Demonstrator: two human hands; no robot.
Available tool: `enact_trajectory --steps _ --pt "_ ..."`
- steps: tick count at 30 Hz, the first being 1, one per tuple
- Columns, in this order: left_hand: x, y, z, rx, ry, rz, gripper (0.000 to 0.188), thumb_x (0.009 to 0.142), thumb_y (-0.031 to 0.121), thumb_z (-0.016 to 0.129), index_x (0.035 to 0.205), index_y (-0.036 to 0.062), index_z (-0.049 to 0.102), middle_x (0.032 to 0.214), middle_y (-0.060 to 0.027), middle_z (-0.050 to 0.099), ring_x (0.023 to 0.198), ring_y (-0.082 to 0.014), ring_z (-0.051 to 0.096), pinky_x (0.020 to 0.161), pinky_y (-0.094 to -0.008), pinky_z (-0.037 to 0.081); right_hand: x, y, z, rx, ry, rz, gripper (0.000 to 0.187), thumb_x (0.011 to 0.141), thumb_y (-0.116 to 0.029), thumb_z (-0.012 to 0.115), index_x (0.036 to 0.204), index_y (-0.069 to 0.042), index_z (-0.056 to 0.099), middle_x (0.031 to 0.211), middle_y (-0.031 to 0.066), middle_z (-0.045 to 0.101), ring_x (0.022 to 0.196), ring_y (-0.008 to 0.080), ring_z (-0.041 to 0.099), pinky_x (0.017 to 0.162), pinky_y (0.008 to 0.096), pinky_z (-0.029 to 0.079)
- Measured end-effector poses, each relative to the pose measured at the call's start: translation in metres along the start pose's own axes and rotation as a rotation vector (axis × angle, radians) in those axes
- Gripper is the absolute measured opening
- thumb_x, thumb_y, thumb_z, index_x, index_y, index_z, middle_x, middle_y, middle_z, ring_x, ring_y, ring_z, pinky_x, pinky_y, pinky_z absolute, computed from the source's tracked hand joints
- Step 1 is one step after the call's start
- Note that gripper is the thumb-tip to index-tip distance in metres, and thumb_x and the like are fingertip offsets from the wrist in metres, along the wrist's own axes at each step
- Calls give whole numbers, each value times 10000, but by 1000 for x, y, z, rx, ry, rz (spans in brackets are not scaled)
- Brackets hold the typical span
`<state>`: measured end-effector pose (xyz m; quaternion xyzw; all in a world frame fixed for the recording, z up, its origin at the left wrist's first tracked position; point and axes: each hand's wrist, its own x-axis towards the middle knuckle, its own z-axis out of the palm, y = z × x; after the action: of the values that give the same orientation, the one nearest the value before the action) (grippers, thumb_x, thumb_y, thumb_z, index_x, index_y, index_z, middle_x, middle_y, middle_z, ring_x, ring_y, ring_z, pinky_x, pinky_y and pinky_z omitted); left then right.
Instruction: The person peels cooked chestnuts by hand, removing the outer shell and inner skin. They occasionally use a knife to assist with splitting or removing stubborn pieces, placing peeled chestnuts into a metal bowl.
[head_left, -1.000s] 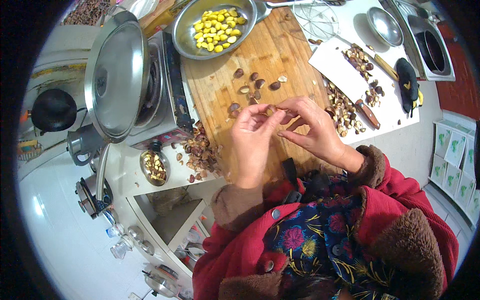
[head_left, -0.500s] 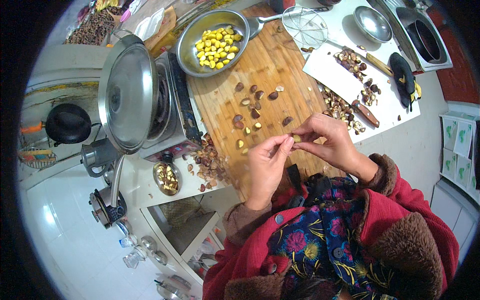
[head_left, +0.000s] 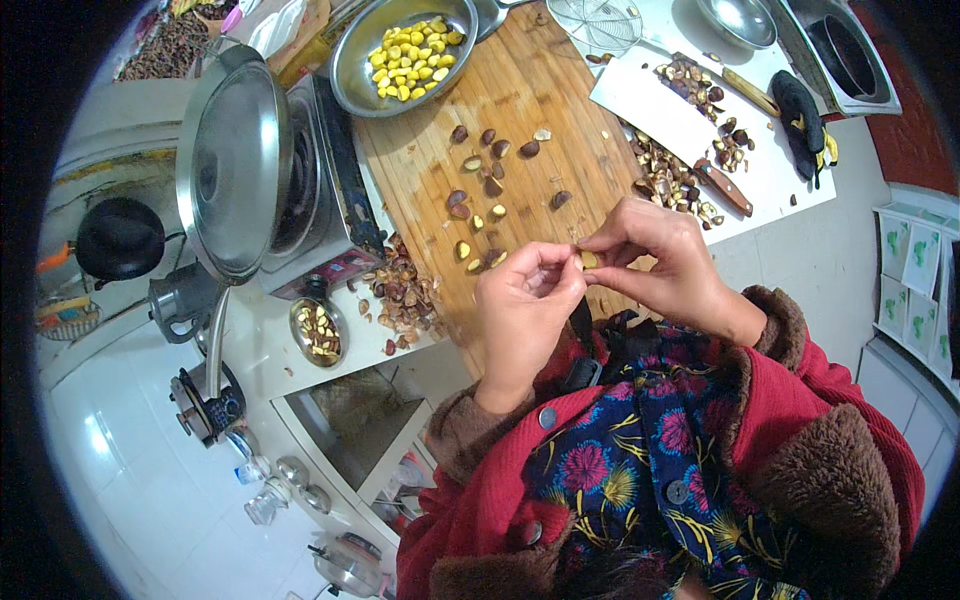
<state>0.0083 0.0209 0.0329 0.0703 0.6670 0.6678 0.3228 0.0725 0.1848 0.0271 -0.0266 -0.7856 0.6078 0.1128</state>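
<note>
A yellowish-brown chestnut (head_left: 589,260) sits between the fingertips of my right hand (head_left: 668,262), which pinches it over the near part of the wooden board (head_left: 560,100). My left hand (head_left: 528,315) is closed too, its thumb and fingertips pressed against the nut's left side. Beyond my hands, several halved brown chestnuts (head_left: 500,149) lie on the board, some with pale yellow cut faces. A steel bowl (head_left: 343,70) at the board's far left corner holds peeled yellow chestnuts (head_left: 415,60).
Left of the board stands a gas stove with a large lidded pan (head_left: 235,165). Shells (head_left: 405,300) and a small dish of nut pieces (head_left: 318,332) lie nearby. On the right are a white tray (head_left: 640,120), more chestnuts, a wooden-handled knife (head_left: 724,187) and a wire skimmer (head_left: 600,20).
The view has shifted, so the board and bowl appear higher and further left. Both hands still hold the chestnut, now turned with a broader yellowish side showing.
</note>
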Motion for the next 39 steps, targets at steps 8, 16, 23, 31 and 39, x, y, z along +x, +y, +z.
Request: enact_trajectory --steps 8,16,23,31,39 --pt "-7 -4 6 -313 115 -96 89 881 30 578 959 -11 593 812 -20 620 677 -83 582 641 -204 479 -9 -2 2 853 -51 410 190 871 -16 628 1057 -20 590 1022 108 651 887 165 660 774 249 548" --pt "-4 -4 2 -376 -2 -46 256 955 176 465 770 21 551 704 -34 544 663 -121 516 641 -258 420 -16 19 13 1391 29 593 253 878 -38 624 1119 -28 549 1075 126 639 880 157 649 793 249 541" --pt "-2 -9 -6 378 79 324 104 836 17 673 932 -23 674 905 -75 627 830 -128 615 757 -248 502 -16 18 4 967 7 545 280 836 -29 676 1103 -14 592 977 51 663 856 113 642 770 235 514" --pt "-1 8 4 280 90 279 209 792 -65 671 996 -25 685 955 -101 650 833 -138 650 721 -243 557 -9 6 0 705 -30 466 272 807 4 700 1070 9 631 887 25 657 802 59 616 739 198 519" --pt "0 15 5 336 65 227 192 824 -69 638 1013 -48 666 969 -93 650 872 -141 640 777 -248 539 -9 10 1 711 -5 410 251 826 -63 710 1058 4 639 920 24 676 806 44 612 718 187 506"
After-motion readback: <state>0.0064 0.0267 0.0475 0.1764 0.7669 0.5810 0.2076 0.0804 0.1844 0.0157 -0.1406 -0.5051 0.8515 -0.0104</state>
